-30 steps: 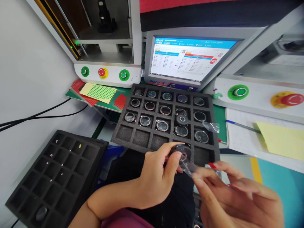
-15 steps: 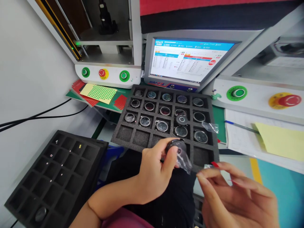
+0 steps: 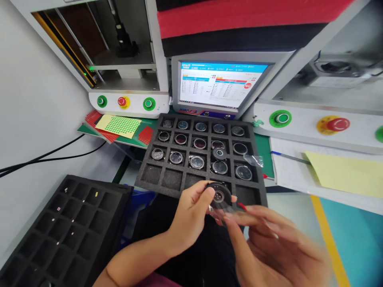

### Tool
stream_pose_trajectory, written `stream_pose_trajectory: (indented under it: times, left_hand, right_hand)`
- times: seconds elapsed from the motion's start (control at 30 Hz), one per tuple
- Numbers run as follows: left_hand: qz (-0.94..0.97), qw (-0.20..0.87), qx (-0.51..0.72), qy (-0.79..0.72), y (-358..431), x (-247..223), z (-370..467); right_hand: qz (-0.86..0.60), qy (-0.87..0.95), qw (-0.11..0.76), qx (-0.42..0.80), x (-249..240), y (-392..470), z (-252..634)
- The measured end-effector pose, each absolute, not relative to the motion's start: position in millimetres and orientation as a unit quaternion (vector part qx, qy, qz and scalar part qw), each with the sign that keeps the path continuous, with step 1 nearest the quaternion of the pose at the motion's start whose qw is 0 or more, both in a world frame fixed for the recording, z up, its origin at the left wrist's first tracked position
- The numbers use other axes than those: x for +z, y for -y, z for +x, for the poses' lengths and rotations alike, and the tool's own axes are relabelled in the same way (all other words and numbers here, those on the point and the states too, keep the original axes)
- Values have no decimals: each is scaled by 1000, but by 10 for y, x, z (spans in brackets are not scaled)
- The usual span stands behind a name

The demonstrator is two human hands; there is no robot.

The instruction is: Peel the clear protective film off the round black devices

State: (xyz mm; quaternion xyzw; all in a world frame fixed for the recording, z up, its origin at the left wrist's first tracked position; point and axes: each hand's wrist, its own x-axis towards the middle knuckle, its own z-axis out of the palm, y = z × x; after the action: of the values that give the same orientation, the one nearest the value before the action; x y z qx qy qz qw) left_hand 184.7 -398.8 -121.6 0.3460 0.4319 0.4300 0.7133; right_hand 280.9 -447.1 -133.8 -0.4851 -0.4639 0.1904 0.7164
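Observation:
My left hand (image 3: 188, 217) grips a round black watch body (image 3: 220, 193) between thumb and fingers, its back with the sensor disc facing up. Clear plastic film (image 3: 216, 213) hangs at the watch's lower edge. The thumb and index finger of my right hand (image 3: 269, 239) pinch that film just below the watch; the rest of this hand is smeared by motion. Beyond both hands lies a black foam tray (image 3: 152, 174) with round watches in its far rows. One watch body (image 3: 219, 154) lies back up across two pockets there.
At the lower left stands another black foam tray (image 3: 38, 243). A monitor (image 3: 221, 85) and machine panels with green buttons (image 3: 283, 118) and red stop buttons (image 3: 338, 123) line the back. Clear film (image 3: 253, 160), a pen (image 3: 290, 157) and yellow paper (image 3: 344, 171) lie rightward.
My right hand has moved left to the watch and now pinches the film there. The watch has tilted to show its back more fully. The camera view has shifted.

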Motion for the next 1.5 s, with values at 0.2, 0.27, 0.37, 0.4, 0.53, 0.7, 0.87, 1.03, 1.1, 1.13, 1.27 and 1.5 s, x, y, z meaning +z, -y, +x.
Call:
stream_pose_trajectory:
  times: [0.2,0.27,0.37,0.4,0.53,0.7,0.87,1.03,1.1,1.13,1.27,1.5]
  left_hand:
    - [274,709,469,-450,3854,-1263,1809]
    - [295,693,467,-462,3840,-1260,1788]
    - [308,690,453,-473,3830,-1256,1786]
    - [311,692,447,-474,3827,-1255,1792]
    - [316,700,435,-469,3808,-1248,1815]
    - [312,719,431,-447,3810,-1239,1825]
    - [343,720,433,-419,3865,-1204,1844]
    - [385,703,432,-414,3953,-1173,1859]
    - [399,698,423,-417,4002,-1172,1845]
    - [409,694,418,-420,4028,-1174,1834]
    - [488,645,392,-438,4098,-1174,1773]
    - [568,614,331,-437,4052,-1100,1745]
  right_hand:
    - [-553,397,706,194,-1485,4289,3606]
    - [-585,356,688,240,-1596,4024,3958]
    - [-628,321,625,335,-1788,3702,4280]
    - [-635,320,612,346,-1852,3642,4317]
    - [-663,311,585,349,-2057,3593,4267]
    - [-697,288,591,288,-2063,3663,4196]
    - [-688,247,666,151,-1645,3944,3953]
    - [-635,286,684,218,-1239,4303,3490]
    - [-598,310,689,270,-1190,4381,3357]
    - [-580,316,688,299,-1184,4406,3309]
    - [-531,327,679,388,-1205,4464,3200]
    - [-487,328,669,455,-1223,4583,3107]
